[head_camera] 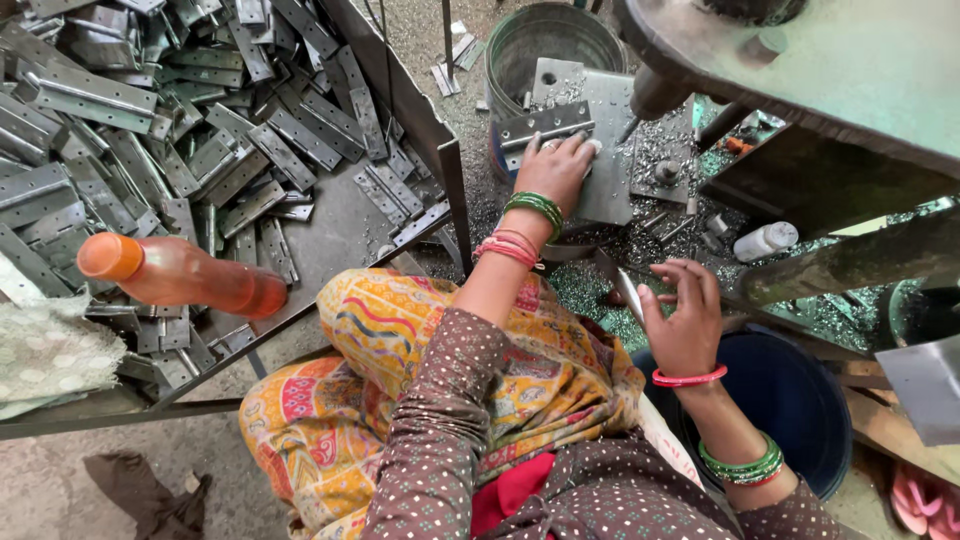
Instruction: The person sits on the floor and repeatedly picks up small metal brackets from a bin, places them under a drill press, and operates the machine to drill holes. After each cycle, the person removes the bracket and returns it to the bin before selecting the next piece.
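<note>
Sleeves and bangles frame my work: left hand presses flat on a hinge at twelve o'clock; right hand pinches another plate. Stiff, sharp-edged steel, probably light; best gripped by its long edges.

The left hand lies over the near end of the hinge plate, so that end and the fingertips are hidden. The right hand covers most of a thin metal strip; how the fingers grip it cannot be told. The pile of hinges runs off the tray's far and left edges. The machine is cut at the top, and the blue bucket sits half behind the forearm.
</note>
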